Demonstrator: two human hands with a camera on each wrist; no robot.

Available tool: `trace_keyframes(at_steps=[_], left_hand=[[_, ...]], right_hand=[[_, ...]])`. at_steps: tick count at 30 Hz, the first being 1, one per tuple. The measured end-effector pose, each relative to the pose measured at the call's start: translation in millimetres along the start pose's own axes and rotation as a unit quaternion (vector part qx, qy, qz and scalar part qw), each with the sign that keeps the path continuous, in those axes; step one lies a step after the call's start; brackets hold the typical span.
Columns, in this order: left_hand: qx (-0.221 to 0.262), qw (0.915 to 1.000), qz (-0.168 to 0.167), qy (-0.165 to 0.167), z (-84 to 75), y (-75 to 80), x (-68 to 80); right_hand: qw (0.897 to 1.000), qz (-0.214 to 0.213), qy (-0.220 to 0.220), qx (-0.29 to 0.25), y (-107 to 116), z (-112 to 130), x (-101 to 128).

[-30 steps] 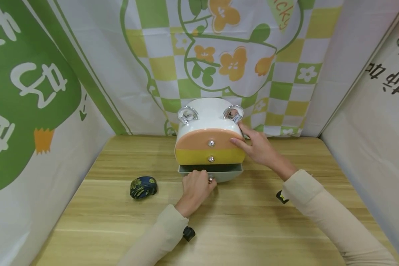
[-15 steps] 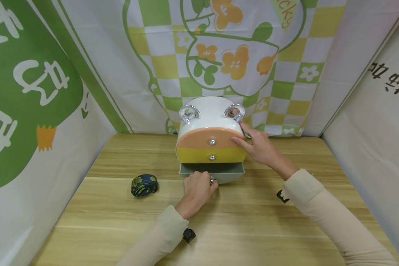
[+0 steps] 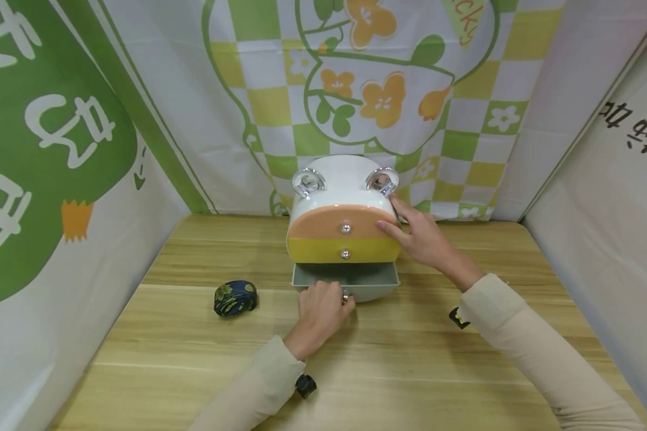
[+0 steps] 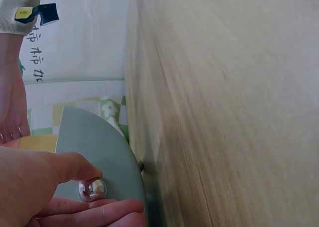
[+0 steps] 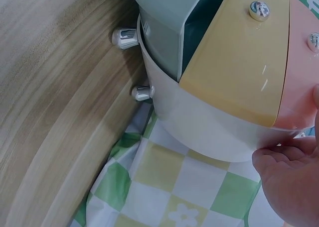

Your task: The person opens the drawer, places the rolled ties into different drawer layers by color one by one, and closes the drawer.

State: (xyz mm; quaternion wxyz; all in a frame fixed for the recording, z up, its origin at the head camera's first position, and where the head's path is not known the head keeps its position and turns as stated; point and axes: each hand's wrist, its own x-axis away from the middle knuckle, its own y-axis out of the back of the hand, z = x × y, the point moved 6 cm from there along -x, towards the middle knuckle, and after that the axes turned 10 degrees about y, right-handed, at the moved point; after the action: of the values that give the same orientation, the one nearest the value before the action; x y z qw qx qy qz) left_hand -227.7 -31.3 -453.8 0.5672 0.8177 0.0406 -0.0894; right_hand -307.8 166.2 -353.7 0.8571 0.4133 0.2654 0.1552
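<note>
The left hand [image 3: 319, 311] is pinching the knob [image 4: 91, 189] of the grey drawer [image 3: 350, 281], drawing it partly out at the table's [image 3: 194, 335] middle. Behind, the right hand [image 3: 423, 239] is lying with flat, relaxed fingers against the box [image 3: 342, 182], bracing it so it cannot slide.

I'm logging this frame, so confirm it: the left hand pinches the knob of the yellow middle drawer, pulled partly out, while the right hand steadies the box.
Wrong drawer. The left hand pinches the knob of the grey-green bottom drawer, which is the one pulled partly out; the yellow drawer sits flush, as the head view shows. The right hand does rest on the box.
</note>
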Motion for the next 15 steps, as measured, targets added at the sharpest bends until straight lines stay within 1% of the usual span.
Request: trace_keyframes(at_steps=[9, 15], left_hand=[[0.006, 0.9999, 0.006, -0.005, -0.5, -0.2, 7.3], [-0.003, 0.9999, -0.002, -0.015, -2.1, 1.3, 11.8]], right_hand=[[1.0, -0.002, 0.001, 0.001, 0, 0, 1], [1.0, -0.001, -0.001, 0.002, 0, 0, 0]])
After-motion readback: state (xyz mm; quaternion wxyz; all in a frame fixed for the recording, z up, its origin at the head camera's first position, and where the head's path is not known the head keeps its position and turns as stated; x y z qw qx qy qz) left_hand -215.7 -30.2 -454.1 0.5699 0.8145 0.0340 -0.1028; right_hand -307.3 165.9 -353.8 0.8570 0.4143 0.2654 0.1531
